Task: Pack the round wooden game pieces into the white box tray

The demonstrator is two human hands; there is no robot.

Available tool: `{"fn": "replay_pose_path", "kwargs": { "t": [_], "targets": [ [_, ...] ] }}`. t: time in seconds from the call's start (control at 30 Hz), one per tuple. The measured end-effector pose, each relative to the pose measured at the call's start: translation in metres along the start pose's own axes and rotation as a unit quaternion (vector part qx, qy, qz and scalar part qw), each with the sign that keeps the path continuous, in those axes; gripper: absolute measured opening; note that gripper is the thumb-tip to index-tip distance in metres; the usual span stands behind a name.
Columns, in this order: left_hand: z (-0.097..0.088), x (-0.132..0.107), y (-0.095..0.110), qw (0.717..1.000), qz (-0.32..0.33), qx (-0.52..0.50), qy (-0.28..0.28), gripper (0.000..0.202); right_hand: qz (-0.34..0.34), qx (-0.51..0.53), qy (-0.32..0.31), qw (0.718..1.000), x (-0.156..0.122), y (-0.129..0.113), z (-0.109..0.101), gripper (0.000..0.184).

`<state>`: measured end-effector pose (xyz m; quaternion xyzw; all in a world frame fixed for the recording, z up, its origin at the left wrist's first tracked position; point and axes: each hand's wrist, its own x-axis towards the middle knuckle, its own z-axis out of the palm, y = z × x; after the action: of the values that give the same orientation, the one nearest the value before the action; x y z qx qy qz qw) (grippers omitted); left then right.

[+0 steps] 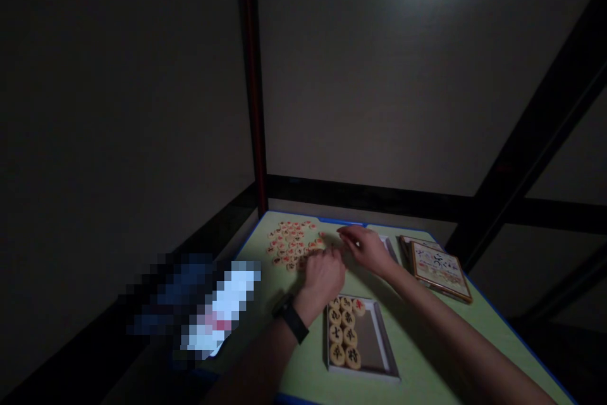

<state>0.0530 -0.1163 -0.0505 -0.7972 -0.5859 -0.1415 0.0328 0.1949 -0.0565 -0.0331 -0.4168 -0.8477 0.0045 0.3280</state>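
Note:
Many round wooden Chinese chess pieces (pixel 289 242) with red and black characters lie spread on the green table at the far left. My left hand (pixel 325 275), with a dark band on its wrist, is curled at the right edge of these pieces; its fingertips are hidden. Just to its right, my right hand (pixel 368 248) has thumb and fingers bent together in a pinch; what they hold, if anything, is too dim to make out. Nearer me lies an open shallow box (pixel 374 335) with black pieces (pixel 349 337) in two columns and one red piece (pixel 359 306) at its top.
Flat boxes with patterned lids (pixel 440 270) are stacked at the right edge of the green table (pixel 427 342). Behind my right forearm, the edge of another tray (pixel 389 247) shows. A blurred bright patch (pixel 227 304) lies beyond the table's left edge. Dark walls surround the table.

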Motion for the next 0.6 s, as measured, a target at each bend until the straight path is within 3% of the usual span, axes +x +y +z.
{"fn": "replay_pose_path", "kwargs": {
  "t": [0.13, 0.27, 0.4, 0.6],
  "targets": [
    [0.001, 0.000, -0.010, 0.999, -0.011, -0.029, -0.016, 0.032, -0.019, -0.072, -0.221, 0.972, 0.083, -0.025, 0.024, 0.028],
    [0.004, 0.004, -0.021, 0.998, -0.048, -0.050, -0.006, 0.033, -0.008, -0.098, -0.288, 0.953, 0.137, -0.043, 0.066, 0.026],
    [0.006, 0.008, -0.025, 0.995, -0.074, -0.065, -0.020, 0.031, 0.006, -0.131, -0.328, 0.936, 0.155, -0.051, 0.096, 0.026],
    [0.003, 0.010, -0.025, 0.994, -0.060, -0.076, -0.055, 0.035, 0.014, -0.165, -0.364, 0.917, 0.162, -0.055, 0.110, 0.031]
  ]
}}
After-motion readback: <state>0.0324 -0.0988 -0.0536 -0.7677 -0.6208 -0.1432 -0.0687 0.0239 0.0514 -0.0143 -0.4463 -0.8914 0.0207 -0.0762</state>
